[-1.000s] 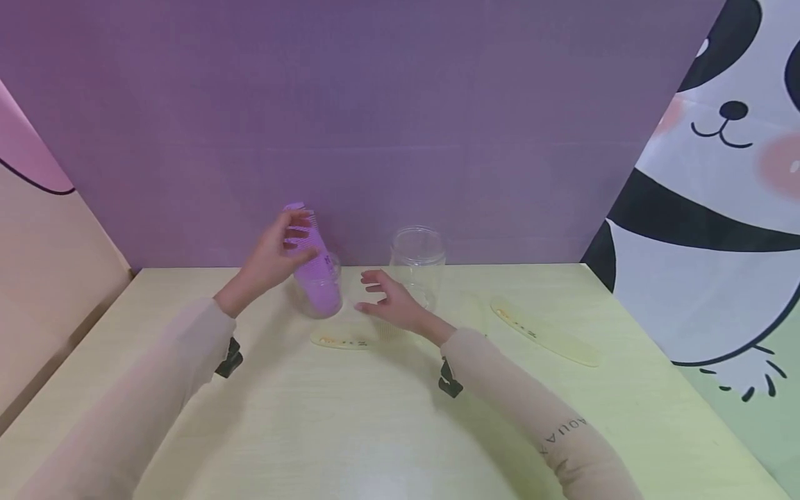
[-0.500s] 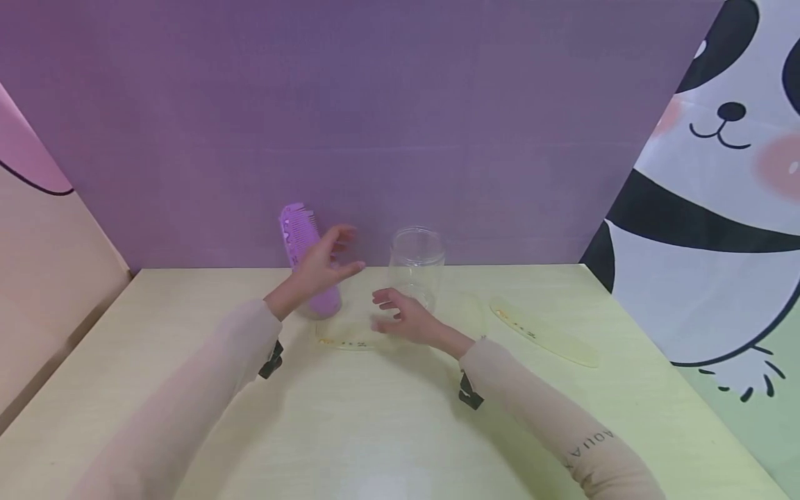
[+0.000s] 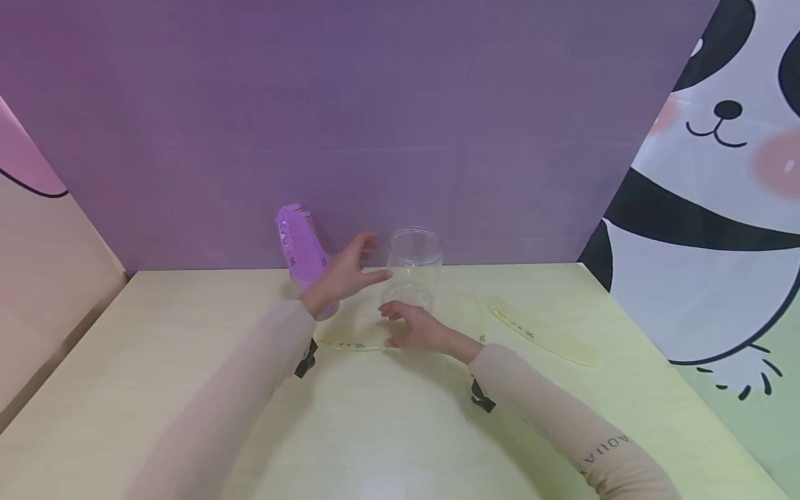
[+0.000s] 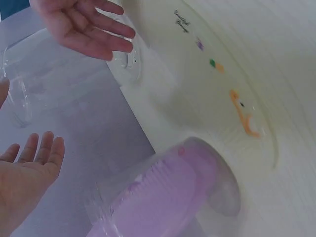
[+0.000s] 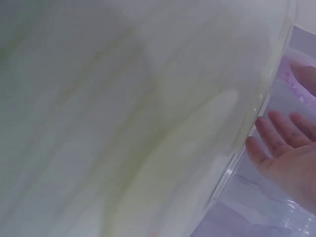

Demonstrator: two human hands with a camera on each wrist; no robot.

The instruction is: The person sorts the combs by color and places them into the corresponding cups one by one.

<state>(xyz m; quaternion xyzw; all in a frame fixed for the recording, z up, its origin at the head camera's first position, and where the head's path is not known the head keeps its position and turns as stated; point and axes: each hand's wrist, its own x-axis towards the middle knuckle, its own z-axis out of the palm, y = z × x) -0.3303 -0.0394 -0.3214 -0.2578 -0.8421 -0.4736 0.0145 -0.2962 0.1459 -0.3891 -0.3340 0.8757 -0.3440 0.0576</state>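
My left hand (image 3: 346,278) reaches past the purple comb with fingers spread and nothing held. That purple comb (image 3: 300,243) leans in a clear cup (image 4: 229,190), whose lower part my left forearm partly covers in the head view. A clear jar (image 3: 414,267) stands upright just beyond both hands, its near side close to the left thumb. My right hand (image 3: 421,328) is lightly bent and holds nothing, in front of the jar's base. It overlaps the right end of a pale yellow comb (image 3: 346,342) lying on the table, with small printed figures along its back.
Right of the jar lie a pale comb (image 3: 471,316) and a second, longer yellow comb (image 3: 542,338). A purple backdrop (image 3: 400,139) rises at the table's (image 3: 362,430) far edge. A panda-printed panel (image 3: 719,264) borders the right side.
My left hand has let go of the purple comb, leaving it in the cup, and moved right to the jar. The right hand has shifted slightly right and nearer.
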